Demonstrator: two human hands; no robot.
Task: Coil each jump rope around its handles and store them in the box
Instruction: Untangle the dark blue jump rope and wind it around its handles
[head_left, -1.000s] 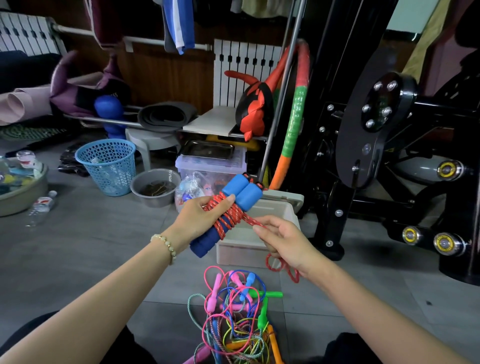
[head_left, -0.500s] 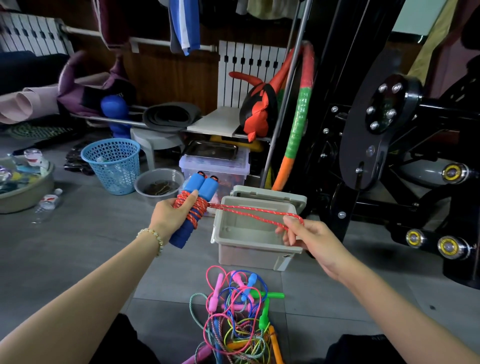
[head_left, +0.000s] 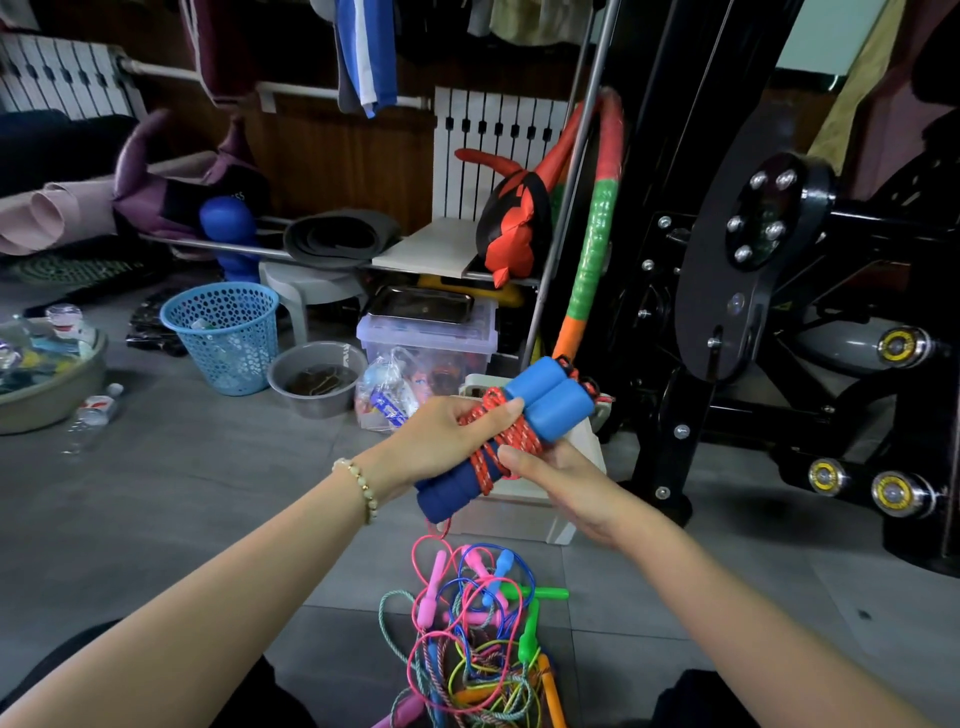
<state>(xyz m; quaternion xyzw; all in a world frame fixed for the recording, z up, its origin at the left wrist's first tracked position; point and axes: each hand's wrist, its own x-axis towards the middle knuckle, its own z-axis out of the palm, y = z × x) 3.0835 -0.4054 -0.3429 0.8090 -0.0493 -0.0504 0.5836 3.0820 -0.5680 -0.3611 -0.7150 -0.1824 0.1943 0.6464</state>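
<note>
I hold 1 jump rope up in front of me, over the box. My left hand is curled round the 2 blue handles. They lie side by side and tilt up to the right, with their pale upper ends sticking out past my fingers. The red rope is wound in several turns round the middle of both handles, and my left fingertips lie on top of the coil. My right hand comes in from the lower right. Its thumb pins the rope at the lower edge of the coil, while its other fingers are tucked behind the handles, where I cannot see how they lie. A bead bracelet sits on my left wrist.

The box is pale and stands on the grey floor right behind my hands, mostly hidden by them. Nearer to me, between my forearms, a pile of jump ropes lies tangled on the floor, with pink, blue, green, yellow and orange cords and handles. Farther off to the left stand a blue basket and a grey bowl, with a clear bin behind them. A striped hoop leans beside a black machine on the right.
</note>
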